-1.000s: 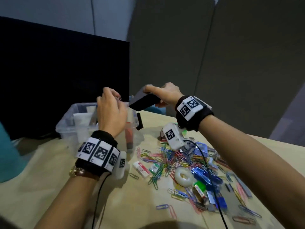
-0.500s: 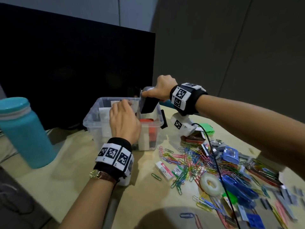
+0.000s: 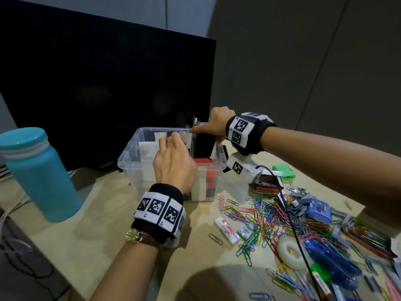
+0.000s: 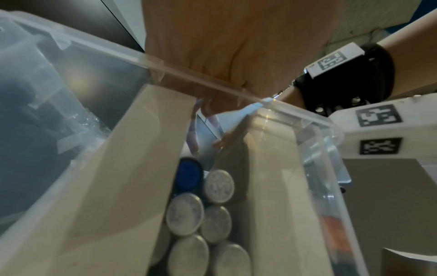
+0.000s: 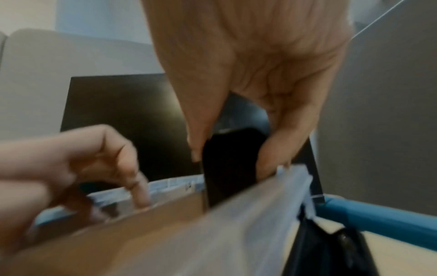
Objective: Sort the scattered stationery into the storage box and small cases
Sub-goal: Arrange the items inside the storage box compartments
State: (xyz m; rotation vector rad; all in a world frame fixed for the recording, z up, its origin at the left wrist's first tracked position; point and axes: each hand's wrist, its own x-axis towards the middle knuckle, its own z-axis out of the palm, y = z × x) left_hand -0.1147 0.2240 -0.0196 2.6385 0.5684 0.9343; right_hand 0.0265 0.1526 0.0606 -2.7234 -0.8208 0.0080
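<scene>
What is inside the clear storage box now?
In the clear storage box: white upright dividers, round grey caps, one blue cap, a red item. The left hand covers the middle.

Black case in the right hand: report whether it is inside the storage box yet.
Partly in. The right hand grips the black case upright, its lower end below the storage box rim.

Office desk (image 3: 91, 224), monitor (image 3: 104, 94), partition panels (image 3: 303, 61)
</scene>
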